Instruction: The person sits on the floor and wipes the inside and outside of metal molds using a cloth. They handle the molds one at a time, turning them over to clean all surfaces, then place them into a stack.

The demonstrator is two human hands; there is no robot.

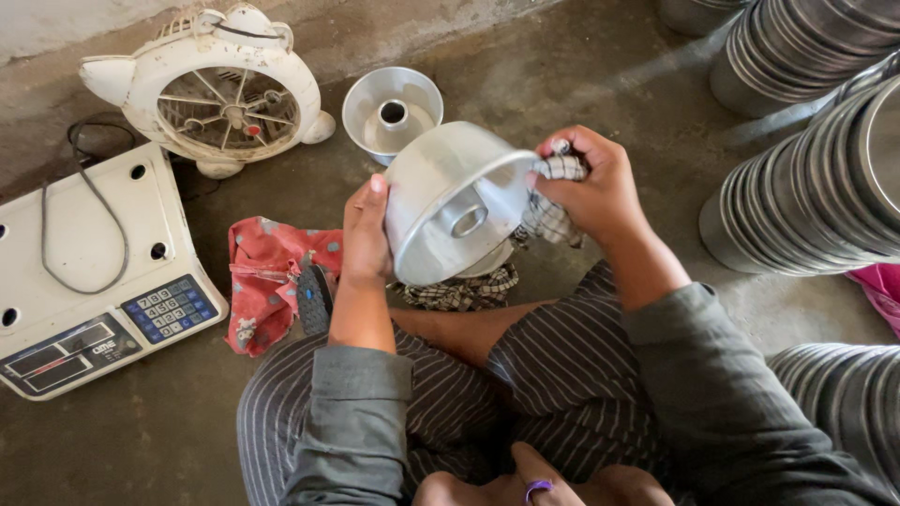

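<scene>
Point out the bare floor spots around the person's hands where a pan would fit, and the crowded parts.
Bare concrete lies between the loose tube pan and the pan stacks at right, and below the weighing scale beside the knee. Crowded: the fan, scale and red cloth fill the left; left hand and right hand hold the pan and checked cloth.

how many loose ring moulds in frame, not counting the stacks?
2. One ring mould held between left hand and right hand; another on the floor beside the fan. Others may be hidden.
</scene>
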